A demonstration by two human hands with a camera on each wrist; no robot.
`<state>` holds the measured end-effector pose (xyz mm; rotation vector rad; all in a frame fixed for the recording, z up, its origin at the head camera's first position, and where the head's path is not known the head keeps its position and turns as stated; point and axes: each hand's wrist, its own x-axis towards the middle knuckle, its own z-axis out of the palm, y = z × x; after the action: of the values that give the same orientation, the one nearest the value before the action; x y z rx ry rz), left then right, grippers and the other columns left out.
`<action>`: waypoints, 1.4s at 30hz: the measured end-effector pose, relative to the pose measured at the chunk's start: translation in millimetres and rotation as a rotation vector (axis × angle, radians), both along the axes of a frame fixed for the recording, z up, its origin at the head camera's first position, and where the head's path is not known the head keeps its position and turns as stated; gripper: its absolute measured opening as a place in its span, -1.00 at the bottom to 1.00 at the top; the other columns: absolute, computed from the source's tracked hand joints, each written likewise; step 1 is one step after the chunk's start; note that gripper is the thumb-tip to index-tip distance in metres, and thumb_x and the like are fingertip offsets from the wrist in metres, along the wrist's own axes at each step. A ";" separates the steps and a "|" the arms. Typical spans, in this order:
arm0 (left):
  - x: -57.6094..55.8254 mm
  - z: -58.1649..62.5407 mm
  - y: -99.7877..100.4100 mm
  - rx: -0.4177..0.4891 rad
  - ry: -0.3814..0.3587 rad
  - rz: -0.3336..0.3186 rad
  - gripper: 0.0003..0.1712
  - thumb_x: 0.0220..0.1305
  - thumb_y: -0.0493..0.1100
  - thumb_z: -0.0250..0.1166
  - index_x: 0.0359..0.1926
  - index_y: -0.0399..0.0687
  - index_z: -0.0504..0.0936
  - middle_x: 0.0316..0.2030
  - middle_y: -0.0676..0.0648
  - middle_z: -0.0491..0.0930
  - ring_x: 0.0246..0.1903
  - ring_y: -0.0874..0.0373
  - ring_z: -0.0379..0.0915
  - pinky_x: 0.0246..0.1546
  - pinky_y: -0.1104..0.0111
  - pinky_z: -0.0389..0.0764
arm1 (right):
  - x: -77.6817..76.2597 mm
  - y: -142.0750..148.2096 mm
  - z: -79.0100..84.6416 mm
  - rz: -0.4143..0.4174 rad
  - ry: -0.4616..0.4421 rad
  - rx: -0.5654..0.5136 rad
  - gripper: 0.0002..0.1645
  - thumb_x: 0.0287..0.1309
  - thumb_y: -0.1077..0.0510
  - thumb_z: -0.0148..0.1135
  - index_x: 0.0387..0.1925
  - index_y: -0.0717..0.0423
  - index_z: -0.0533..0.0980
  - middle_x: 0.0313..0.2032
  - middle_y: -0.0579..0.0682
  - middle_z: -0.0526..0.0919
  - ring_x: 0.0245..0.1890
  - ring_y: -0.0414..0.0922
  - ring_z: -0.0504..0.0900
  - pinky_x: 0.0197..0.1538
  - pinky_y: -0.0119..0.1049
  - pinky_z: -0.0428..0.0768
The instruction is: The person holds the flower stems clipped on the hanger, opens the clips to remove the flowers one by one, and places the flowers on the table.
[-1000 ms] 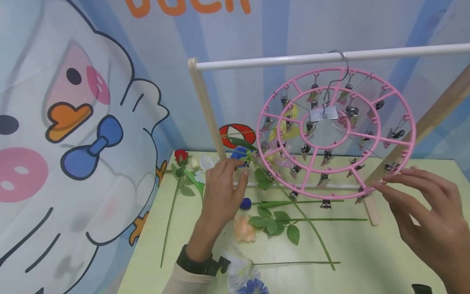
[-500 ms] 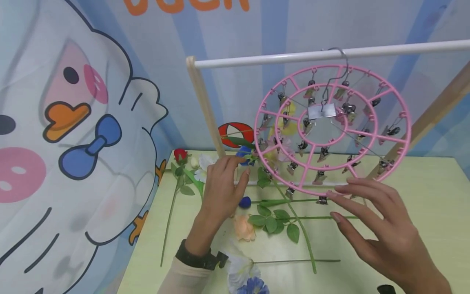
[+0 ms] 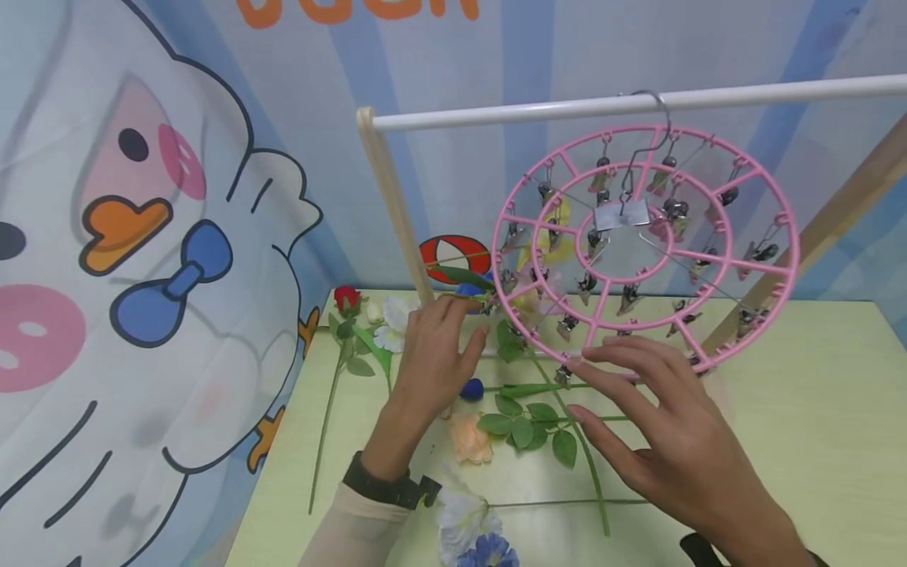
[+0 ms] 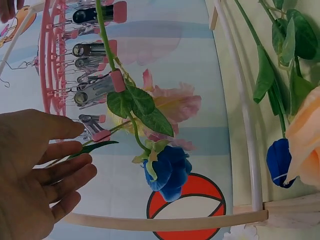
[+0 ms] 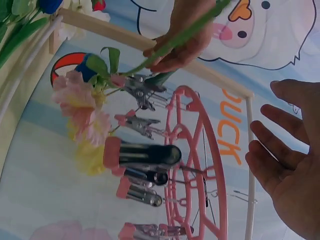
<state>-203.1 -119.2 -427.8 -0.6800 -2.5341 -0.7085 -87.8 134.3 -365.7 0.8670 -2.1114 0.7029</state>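
A round pink clip hanger (image 3: pixel 600 305) with several metal clips hangs by its hook from a white rail (image 3: pixel 489 116). One clip (image 4: pixel 95 94) grips the green stem of a blue rose (image 4: pixel 169 170), which hangs head down beside a pink flower (image 4: pixel 175 102). My left hand (image 3: pixel 435 354) is at the hanger's left side, its fingers relaxed and its index fingertip right at a neighbouring clip (image 4: pixel 91 127). At the hanger's front lower rim is my right hand (image 3: pixel 673 433), fingers spread and holding nothing; its fingertips overlap the rim in the head view.
On the pale table (image 3: pixel 801 394) lie a red rose (image 3: pixel 347 299), a peach rose (image 3: pixel 471 439), a small blue bud (image 3: pixel 472 389), a white flower (image 3: pixel 460 516) and a blue-violet flower (image 3: pixel 489 551). A wooden post (image 3: pixel 393 205) supports the rail's left end.
My right hand has moved left along the hanger's front rim. The lower end of the blue rose's stem has swung left. My left hand has barely moved.
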 end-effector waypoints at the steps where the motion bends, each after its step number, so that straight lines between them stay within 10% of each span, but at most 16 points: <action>1: -0.4 -0.3 0.7 -0.006 -0.005 -0.004 -0.67 0.45 -0.11 0.40 0.14 -0.15 0.67 0.09 -0.12 0.70 0.18 -0.05 0.60 0.20 -0.05 0.50 | -0.2 -1.5 -1.2 -0.003 -0.008 0.003 -0.41 0.62 -0.20 0.04 0.15 0.19 0.69 0.05 0.19 0.70 0.14 0.21 0.58 0.56 -0.41 0.19; 19: -12.7 -6.7 9.0 -0.073 -0.064 -0.033 -0.59 0.47 -0.11 0.39 0.27 -0.07 0.64 0.23 -0.08 0.66 0.28 -0.05 0.55 0.25 -0.01 0.49 | -7.5 -21.5 -10.3 -0.015 -0.054 0.078 -0.42 0.62 -0.25 0.00 0.20 0.05 0.69 0.08 0.04 0.69 0.09 0.03 0.63 0.07 -0.08 0.60; 42: -23.2 -18.9 20.6 -0.174 -0.086 -0.033 -0.55 0.50 -0.11 0.34 0.35 0.01 0.64 0.30 -0.04 0.67 0.27 -0.03 0.59 0.23 0.00 0.51 | -15.4 -28.3 -23.2 -0.016 -0.164 0.211 -0.34 0.64 -0.28 -0.13 0.22 0.06 0.66 0.12 0.07 0.69 0.14 0.05 0.62 0.14 0.00 0.65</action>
<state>-226.3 -98.6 -446.7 -0.7665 -2.6920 -0.5428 -103.2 106.0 -388.9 0.9309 -2.3683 0.5665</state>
